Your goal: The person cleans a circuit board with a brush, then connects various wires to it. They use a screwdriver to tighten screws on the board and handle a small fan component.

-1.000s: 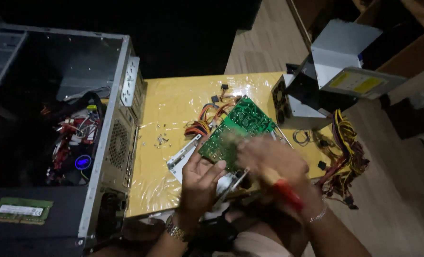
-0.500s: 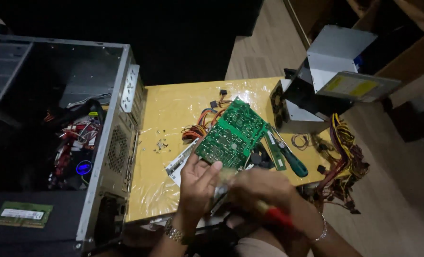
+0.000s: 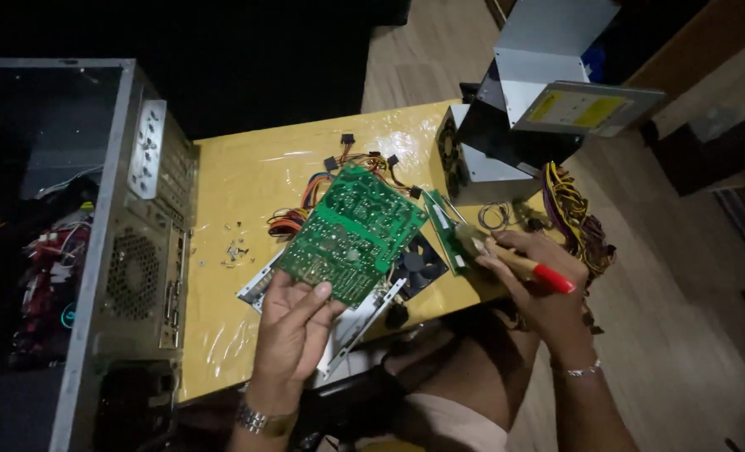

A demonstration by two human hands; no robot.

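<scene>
One green circuit board [image 3: 351, 234] is in hand, tilted, solder side up, above the middle of the yellow-covered desk [image 3: 238, 180]. The left hand [image 3: 293, 322] comes up from the near edge, palm up, its fingers [image 3: 312, 295] pinching the board's near corner with the thumb on top. The right hand [image 3: 531, 280] is to the right, near the desk's right edge, fingers wrapped around one small brush [image 3: 519, 264] with a wooden handle and red end; its bristles point left toward a narrow green memory stick [image 3: 443, 230] lying flat. One metal tray [image 3: 351, 322] lies under the board, and one black fan [image 3: 418, 264] sits just beside the board's right corner. A single bundle of coloured wires [image 3: 322, 188] runs out behind the board. A few loose screws [image 3: 237, 249] lie on the bare left part of the desk, well apart from both hands. One open computer case [image 3: 130, 243] stands along the left edge; one grey power supply box [image 3: 481, 163] sits at the far right corner, with one optical drive [image 3: 586, 109] above it. A second wire bundle [image 3: 577, 222] hangs over the right edge.
</scene>
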